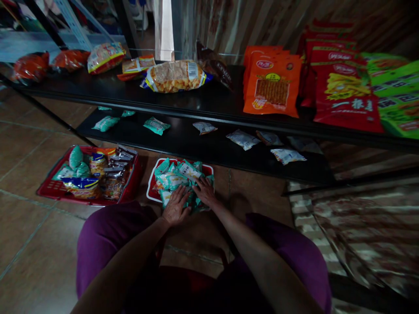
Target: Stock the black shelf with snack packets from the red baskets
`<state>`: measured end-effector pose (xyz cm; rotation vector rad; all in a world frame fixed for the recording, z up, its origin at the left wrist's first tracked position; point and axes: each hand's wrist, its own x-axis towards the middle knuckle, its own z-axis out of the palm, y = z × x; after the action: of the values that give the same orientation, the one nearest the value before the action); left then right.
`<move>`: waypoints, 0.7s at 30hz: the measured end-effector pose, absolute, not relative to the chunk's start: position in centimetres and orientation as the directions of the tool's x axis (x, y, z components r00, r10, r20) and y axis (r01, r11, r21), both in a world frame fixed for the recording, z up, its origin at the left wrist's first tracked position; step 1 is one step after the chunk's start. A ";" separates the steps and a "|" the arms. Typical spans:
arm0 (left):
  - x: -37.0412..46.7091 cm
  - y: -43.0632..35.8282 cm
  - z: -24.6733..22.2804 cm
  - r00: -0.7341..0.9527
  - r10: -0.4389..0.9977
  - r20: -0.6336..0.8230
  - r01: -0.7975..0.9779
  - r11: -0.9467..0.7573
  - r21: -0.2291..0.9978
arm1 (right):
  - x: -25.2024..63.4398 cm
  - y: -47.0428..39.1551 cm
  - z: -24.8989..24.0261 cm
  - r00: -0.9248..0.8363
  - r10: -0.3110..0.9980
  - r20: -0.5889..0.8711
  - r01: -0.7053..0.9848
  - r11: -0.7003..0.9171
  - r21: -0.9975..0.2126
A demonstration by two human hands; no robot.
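Between my knees, a red basket with a white rim (151, 185) stands on the floor, heaped with small teal snack packets (173, 178). My left hand (177, 205) lies over the near side of the heap, palm down, with its fingers stretched out. My right hand (204, 192) rests on the packets at the right side, fingers extended. Neither hand visibly grips a packet, though the fingertips partly cover those beneath.
A second red basket (49, 188) with mixed snacks sits on the left. Ahead, the lower black shelf (183, 141) carries scattered teal packets (157, 126) and white packets (242, 139). The upper shelf (157, 101) juts above it, bearing orange bags (273, 83) and red bags (347, 87).
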<state>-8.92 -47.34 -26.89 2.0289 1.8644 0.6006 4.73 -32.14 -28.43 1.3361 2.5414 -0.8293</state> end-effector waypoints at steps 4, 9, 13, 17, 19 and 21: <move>-8.9 -47.6 -26.5 0.120 0.987 0.104 0.841 -0.157 0.517 | 5.1 -31.9 -28.3 -0.607 0.691 -0.393 0.791 0.474 -0.388; -9.0 -47.6 -26.4 0.005 0.984 0.179 0.832 -0.103 0.545 | 5.5 -31.7 -28.3 -0.601 0.668 -0.439 0.798 0.467 -0.382; -12.5 -46.2 -26.5 -0.476 0.852 0.217 0.772 0.286 0.568 | 5.5 -31.7 -28.3 -0.614 0.661 -0.431 0.787 0.465 -0.406; -18.4 -45.0 -26.1 -0.853 0.518 0.056 0.477 0.733 0.485 | 4.1 -31.5 -27.2 -0.575 0.742 -0.345 0.802 0.427 -0.418; -20.9 -44.8 -25.7 -0.904 0.426 0.024 0.396 0.819 0.415 | 3.1 -31.5 -26.3 -0.610 0.727 -0.314 0.773 0.460 -0.437; -22.8 -44.8 -25.3 -0.921 0.389 0.037 0.375 0.854 0.361 | 2.0 -31.8 -25.7 -0.679 0.657 -0.328 0.721 0.514 -0.464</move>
<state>-22.78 -44.80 -25.33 0.6156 2.9890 0.5699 1.95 -31.78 -25.70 1.2045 2.6360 -0.8876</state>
